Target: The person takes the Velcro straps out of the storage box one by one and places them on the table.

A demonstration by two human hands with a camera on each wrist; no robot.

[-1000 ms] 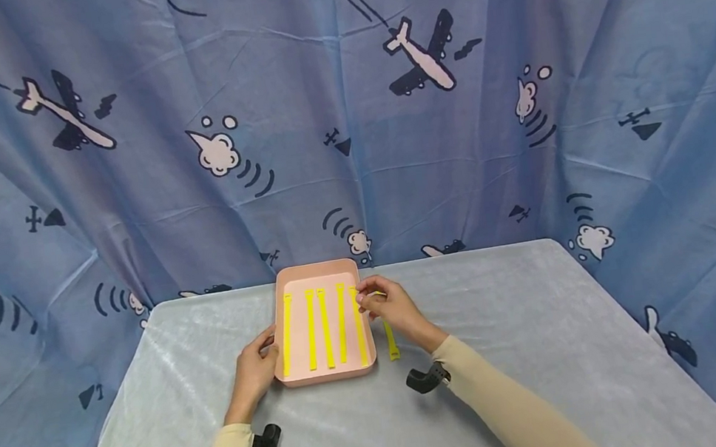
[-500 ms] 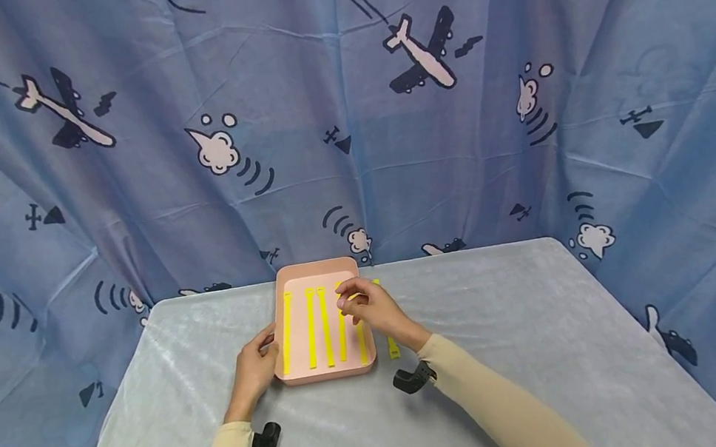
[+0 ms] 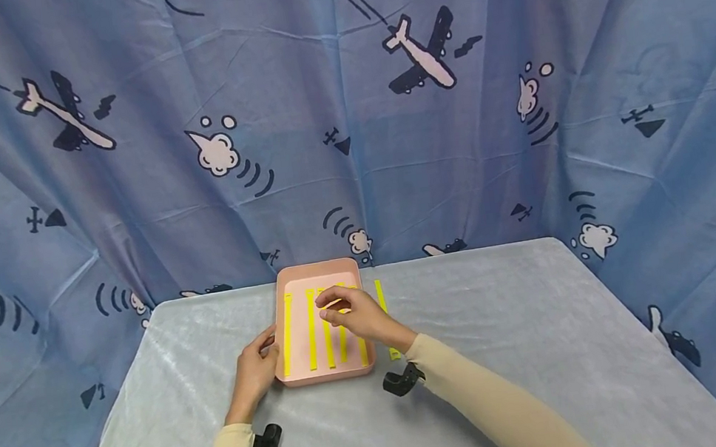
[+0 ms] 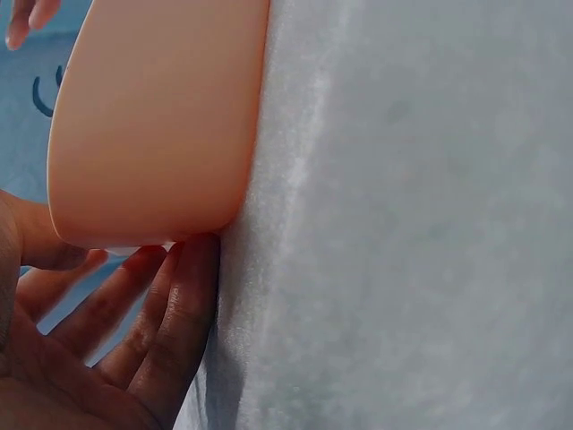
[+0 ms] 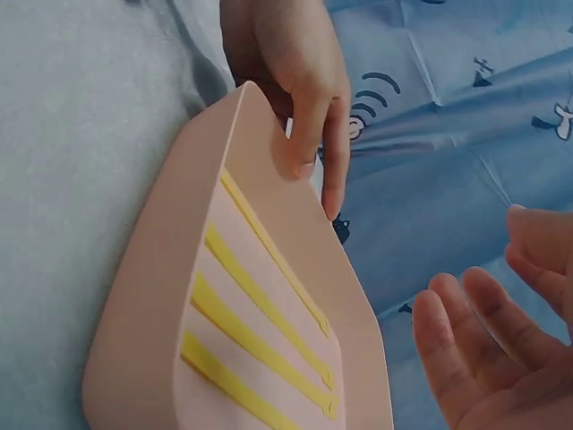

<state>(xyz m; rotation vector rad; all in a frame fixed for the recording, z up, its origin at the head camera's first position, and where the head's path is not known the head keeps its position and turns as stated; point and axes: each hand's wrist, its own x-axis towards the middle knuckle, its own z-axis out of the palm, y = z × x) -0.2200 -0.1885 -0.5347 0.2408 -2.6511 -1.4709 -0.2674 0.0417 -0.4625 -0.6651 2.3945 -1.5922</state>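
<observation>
A shallow pink tray [image 3: 298, 328] lies at the far edge of the table. Several yellow strips [image 3: 288, 336], narrow and strap-like, lie lengthwise in it, roughly side by side. My left hand [image 3: 252, 374] grips the tray's left side, thumb over the rim and fingers against the outer wall, as the right wrist view also shows. Over the tray hovers my right hand [image 3: 363, 320], fingers loosely bent and holding nothing; it covers parts of several strips. Another yellow strip [image 3: 380, 297] with a wider end lies on the table just right of the tray, partly behind the right wrist.
A pale grey cloth covers the table [image 3: 511, 324]. Behind its far edge hangs a blue curtain [image 3: 291, 112] printed with planes and clouds. Each wrist wears a black camera mount [image 3: 267, 439].
My right hand has moved left, from the tray's right edge to over its middle. The strip outside the tray shows more now. My left hand and the tray have stayed in place.
</observation>
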